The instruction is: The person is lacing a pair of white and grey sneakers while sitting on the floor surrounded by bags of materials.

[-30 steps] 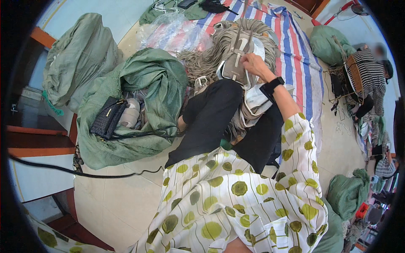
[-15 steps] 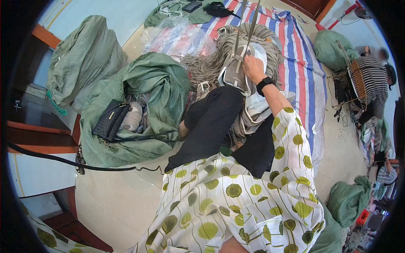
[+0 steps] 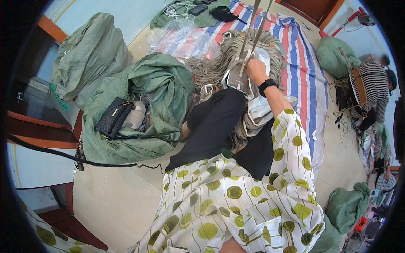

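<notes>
Cord lies in a big grey-beige heap (image 3: 236,55) on the striped sheet (image 3: 303,63), mostly unworked by my judgement. Right hand (image 3: 255,69), above that heap, pinches two taut straps (image 3: 257,21) over a grey pad (image 3: 236,78). Left hand is hidden.

One hand (image 3: 256,71) shows, gripping two taut straps (image 3: 258,21) above one pile of beige cords (image 3: 219,63). Left of the hand lie two large green sacks (image 3: 90,55), with one black quilted bag (image 3: 113,120) on the nearer one. Right of the hand sit three smaller green sacks (image 3: 333,52) and one striped mat (image 3: 301,67).
</notes>
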